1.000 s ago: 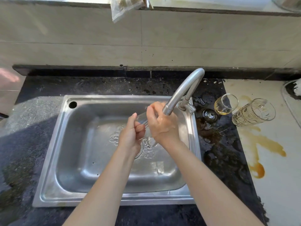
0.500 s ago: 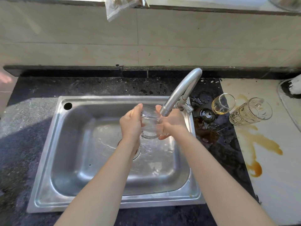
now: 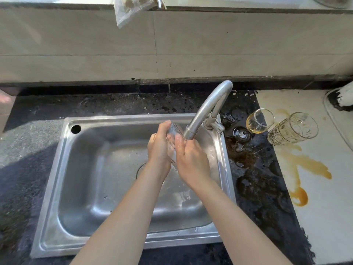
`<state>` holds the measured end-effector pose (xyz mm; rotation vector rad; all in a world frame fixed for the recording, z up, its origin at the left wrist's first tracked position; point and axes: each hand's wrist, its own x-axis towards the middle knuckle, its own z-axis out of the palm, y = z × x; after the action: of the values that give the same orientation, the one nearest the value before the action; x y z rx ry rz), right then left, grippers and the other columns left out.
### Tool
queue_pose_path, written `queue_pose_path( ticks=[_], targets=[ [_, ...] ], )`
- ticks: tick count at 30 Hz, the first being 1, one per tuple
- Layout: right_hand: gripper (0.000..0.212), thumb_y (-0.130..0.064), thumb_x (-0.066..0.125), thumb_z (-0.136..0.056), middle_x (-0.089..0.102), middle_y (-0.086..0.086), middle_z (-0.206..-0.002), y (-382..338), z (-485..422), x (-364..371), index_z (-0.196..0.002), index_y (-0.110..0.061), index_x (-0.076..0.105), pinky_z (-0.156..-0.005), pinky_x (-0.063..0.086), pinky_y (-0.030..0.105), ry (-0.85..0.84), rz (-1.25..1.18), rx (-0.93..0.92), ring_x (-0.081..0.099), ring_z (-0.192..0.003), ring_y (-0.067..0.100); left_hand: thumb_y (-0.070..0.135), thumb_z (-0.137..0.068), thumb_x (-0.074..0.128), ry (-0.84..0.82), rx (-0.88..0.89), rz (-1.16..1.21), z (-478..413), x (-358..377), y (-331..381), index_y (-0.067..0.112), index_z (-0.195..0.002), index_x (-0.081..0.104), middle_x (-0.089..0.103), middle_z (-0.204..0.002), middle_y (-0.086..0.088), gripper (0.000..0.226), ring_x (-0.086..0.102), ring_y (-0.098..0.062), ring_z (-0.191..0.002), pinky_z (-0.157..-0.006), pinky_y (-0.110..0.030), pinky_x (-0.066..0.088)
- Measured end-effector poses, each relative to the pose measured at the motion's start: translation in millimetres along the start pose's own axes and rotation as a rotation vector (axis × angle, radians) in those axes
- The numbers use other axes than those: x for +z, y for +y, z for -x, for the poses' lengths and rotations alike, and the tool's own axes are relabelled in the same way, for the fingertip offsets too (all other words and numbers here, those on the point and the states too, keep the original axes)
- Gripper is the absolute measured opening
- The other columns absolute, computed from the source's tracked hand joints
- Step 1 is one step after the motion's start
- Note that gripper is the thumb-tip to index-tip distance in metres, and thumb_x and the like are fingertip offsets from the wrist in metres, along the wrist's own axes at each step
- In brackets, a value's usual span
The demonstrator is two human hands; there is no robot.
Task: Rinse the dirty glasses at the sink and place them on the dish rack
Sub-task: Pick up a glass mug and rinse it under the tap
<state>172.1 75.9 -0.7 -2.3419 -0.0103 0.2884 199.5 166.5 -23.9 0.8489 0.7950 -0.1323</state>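
Note:
A clear glass (image 3: 174, 131) is under the spout of the steel tap (image 3: 207, 106), above the steel sink (image 3: 107, 123). My left hand (image 3: 159, 148) grips its left side and my right hand (image 3: 189, 157) wraps its right side, so most of the glass is hidden between them. To the right of the tap a small clear glass (image 3: 259, 120) with yellow liquid lies tilted on the dark counter. Beside it a patterned ribbed glass (image 3: 292, 129) lies on its side on the pale surface.
A brown spill (image 3: 303, 169) runs over the pale counter at the right, with dark wet patches beside the sink. A plastic bag (image 3: 129, 10) hangs from the ledge above the tiled wall. A round plate edge (image 3: 338, 115) shows at far right.
The glass has tilted from near upright to slanting away from me, and both hands have closed in tighter around it under the spout. The camera view shifted slightly.

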Motion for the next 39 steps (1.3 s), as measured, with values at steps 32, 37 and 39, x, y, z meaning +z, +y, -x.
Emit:
queue_pose_path(
  ticks=[32, 37, 39],
  targets=[
    [0.03, -0.043, 0.041, -0.099, 0.057, -0.001, -0.096, 21.3, 8.8, 3.2, -0.107, -0.021, 0.061, -0.074, 0.041, 0.03, 0.142, -0.167, 0.05, 0.054, -0.091, 0.017, 0.044, -0.072, 0.067, -0.175, -0.025, -0.552, 17.2, -35.0, 10.4, 0.026, -0.092, 0.067, 0.062, -0.102, 0.002, 0.027, 0.057, -0.024, -0.102, -0.08, -0.043, 0.049],
    [0.038, -0.038, 0.037, -0.097, 0.058, 0.005, -0.089, 27.2, 13.5, 8.2, -0.106, -0.015, 0.065, -0.068, 0.044, 0.034, 0.259, 0.205, -0.371, 0.053, -0.083, 0.026, 0.027, -0.087, 0.064, -0.03, -0.001, -0.69, 22.7, -21.3, 9.4, 0.015, -0.09, 0.071, 0.067, -0.079, 0.003, 0.015, 0.064, -0.016, -0.071, -0.049, -0.016, 0.047],
    [0.037, -0.037, 0.039, -0.097, 0.06, 0.003, -0.093, 26.2, 12.3, 7.3, -0.103, -0.013, 0.066, -0.072, 0.043, 0.034, 0.309, 0.159, -0.369, 0.053, -0.085, 0.025, 0.041, -0.093, 0.056, 0.075, -0.011, -0.589, 27.3, -15.4, 3.9, 0.012, -0.085, 0.066, 0.063, -0.076, -0.003, 0.032, 0.059, -0.015, -0.062, -0.043, -0.017, 0.047]
  ],
)
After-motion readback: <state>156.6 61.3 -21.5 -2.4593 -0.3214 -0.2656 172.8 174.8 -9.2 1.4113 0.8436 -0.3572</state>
